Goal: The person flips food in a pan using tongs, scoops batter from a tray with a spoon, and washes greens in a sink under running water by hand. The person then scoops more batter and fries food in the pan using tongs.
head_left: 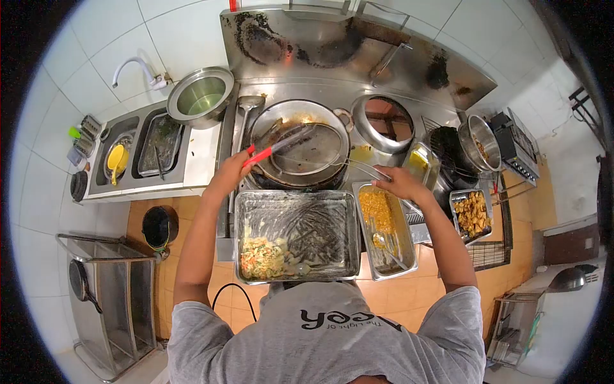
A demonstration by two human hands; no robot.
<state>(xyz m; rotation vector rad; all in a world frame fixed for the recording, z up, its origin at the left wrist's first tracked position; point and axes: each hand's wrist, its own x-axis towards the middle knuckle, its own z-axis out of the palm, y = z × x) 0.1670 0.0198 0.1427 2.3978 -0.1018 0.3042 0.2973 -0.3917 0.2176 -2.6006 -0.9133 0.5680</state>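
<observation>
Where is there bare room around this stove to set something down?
Nearly bare: the white counter strip between the sink, big pot and stove. Inside the wide tray, the right end shows only smears. It's crowded right of the wok, where the round steel pot, narrow tray and right hand leave little room.

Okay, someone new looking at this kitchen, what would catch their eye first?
Probably the red-handled tongs in the left hand, bright against the steel, over the wok where the right hand holds a round strainer. Next, the wide tray before the person, with a pale, orange-flecked mixture in its near left corner. Behind the wok, black marks stain the metal backsplash.
</observation>
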